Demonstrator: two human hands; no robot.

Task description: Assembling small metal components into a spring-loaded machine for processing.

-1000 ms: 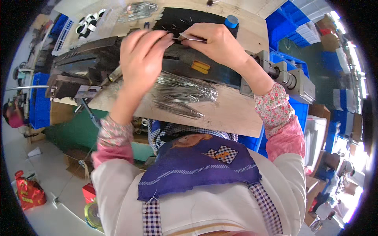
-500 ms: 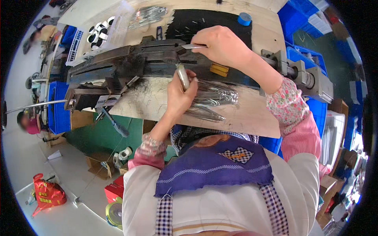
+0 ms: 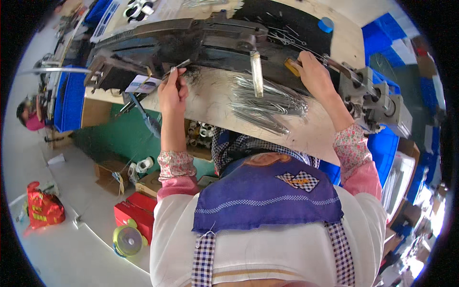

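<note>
One left hand (image 3: 173, 93), fingers curled, at a metal bar (image 3: 182, 64); whether it grasps cannot be told; one right hand (image 3: 315, 76), fingers bent, just beside a yellow block (image 3: 291, 67) on the dark machine (image 3: 181, 44); its hold is unclear; one pale handle (image 3: 256, 75) juts nearward; wires (image 3: 270, 104) lie bundled on the wooden table (image 3: 210, 98), between both hands.

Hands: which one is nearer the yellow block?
The right hand, beside the yellow block; the left hand is well away, by a metal rod.

A red bag (image 3: 45, 209), a red box (image 3: 128, 212) and a round yellow-green object (image 3: 128, 240) sit on the floor (image 3: 57, 246).
</note>
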